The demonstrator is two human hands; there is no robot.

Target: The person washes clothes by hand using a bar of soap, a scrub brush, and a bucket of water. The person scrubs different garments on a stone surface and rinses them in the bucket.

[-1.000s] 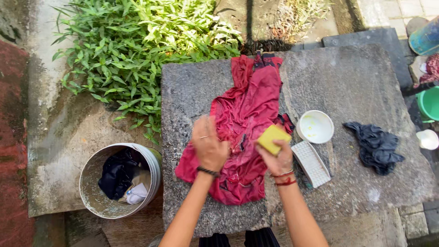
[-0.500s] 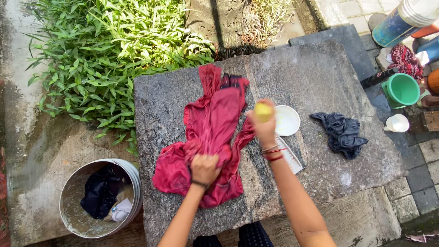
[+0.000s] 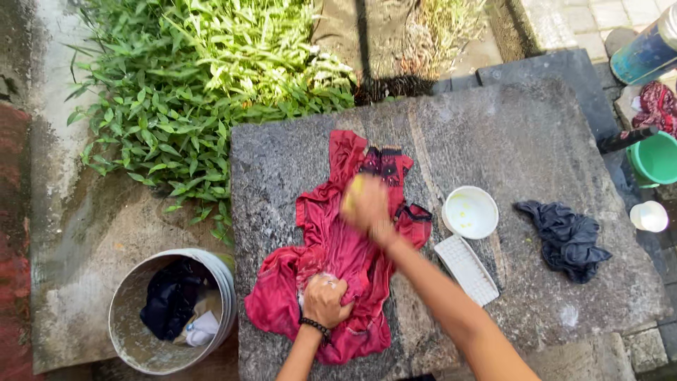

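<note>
Red garment (image 3: pixel 338 261) lies spread flat on the grey stone worktop (image 3: pixel 536 141), wet and crumpled, dark trim at its top end. Left hand (image 3: pixel 326 300) sits on the lower part of the garment, grip closed tight with a bunch of the red cloth and some white suds in the fist; black band on that wrist. Right hand (image 3: pixel 365 204) is up the garment from the left grip, pressed onto the cloth near the dark trim. It is motion-blurred, fingers curled around something yellow (image 3: pixel 351 192), probably a bar of soap, though the blur leaves that unsure.

Just to the right of the right grip: a white round bowl (image 3: pixel 470 212) on the worktop, and below it a white scrub brush (image 3: pixel 467 269) lying beside the right forearm. Further right, well apart from both grips, a dark blue-grey cloth (image 3: pixel 568 240) in a heap.

Left of the left grip, off the worktop on the ground, a metal bucket (image 3: pixel 127 331) with dark clothes and a white piece inside. Above that, green leafy plants (image 3: pixel 204 85). At the far right edge: a green tub (image 3: pixel 656 159), a small white cup (image 3: pixel 649 216), a blue drum (image 3: pixel 645 49).
</note>
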